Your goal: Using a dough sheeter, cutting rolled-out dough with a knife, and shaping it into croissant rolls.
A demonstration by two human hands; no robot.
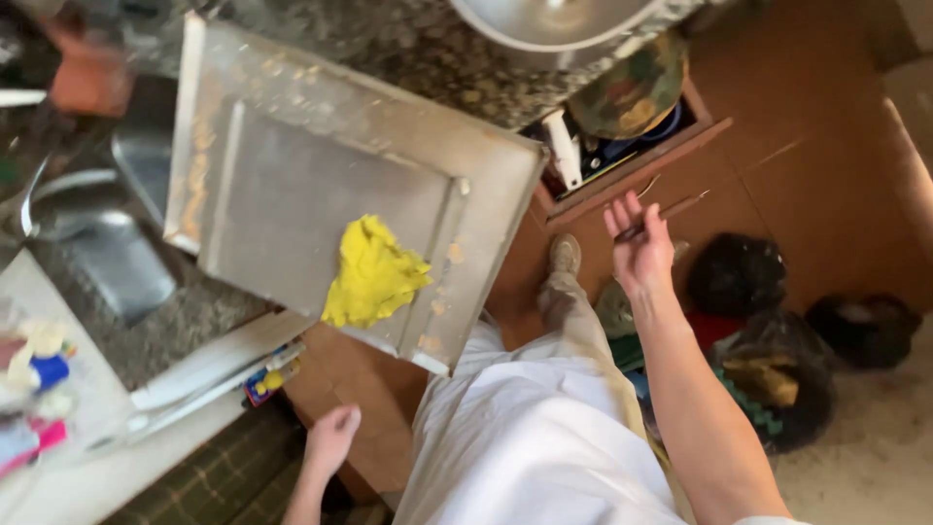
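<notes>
Fingers of the right hand (639,245) curl around a thin dark utensil (663,213), pinched at its near end; its far end points toward the open wooden drawer (632,156), and what kind of utensil it is cannot be told. The right forearm runs back down toward the white garment (525,428) at the bottom of the view. The left hand (332,437) sits low, below the near edge of the metal tray (292,185), loosely closed and grasping nothing visible; it is apart from the tray. The tray, a large square pan, lies tilted on the speckled stone counter (428,58), one corner overhanging toward the drawer. A crumpled yellow cloth (374,274) rests on the tray near that overhanging side, with pale crusted residue along the tray's rim. The drawer, just beyond the tray's corner, holds a white-handled tool, blue items and a mottled round object. Left of the tray sits a steel sink (107,243); beyond the tray, a steel bowl (554,19) stands at the counter's far edge. Right of the drawer, dark plastic bags (768,360) lie on the floor. One shoe (565,253) shows below the drawer.
</notes>
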